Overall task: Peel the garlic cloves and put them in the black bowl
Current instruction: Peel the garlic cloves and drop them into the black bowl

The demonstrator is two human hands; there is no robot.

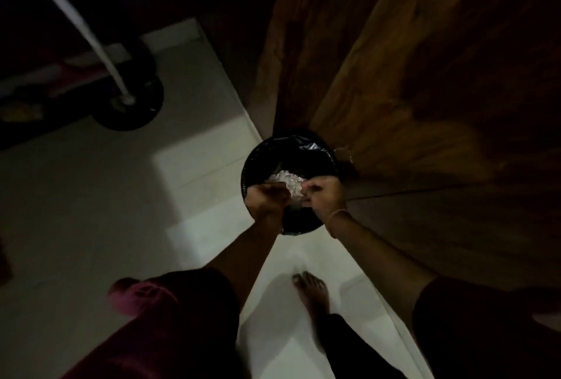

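Dim tiled floor (91, 196) by a wooden door (425, 75): your left hand (267, 196) and right hand (324, 196) meet, both pinching white scraps (288, 179) straight above the black lined container (264, 154); you cannot make out any cloves.

The room is dim, and most of it sinks into near-black. A pale patch of light lies on the floor tiles (194, 166) just left of the round black container (261, 160), with a brighter band on the person's side of it, where a bare foot (312, 290) throws a soft shadow. White scraps (285, 176) inside the container glare, blown out. The left hand (267, 196) and right hand (324, 193) above it smear with motion. Beyond it the wooden doors (394, 90) glow dull brown, their lines bent by the wide lens.
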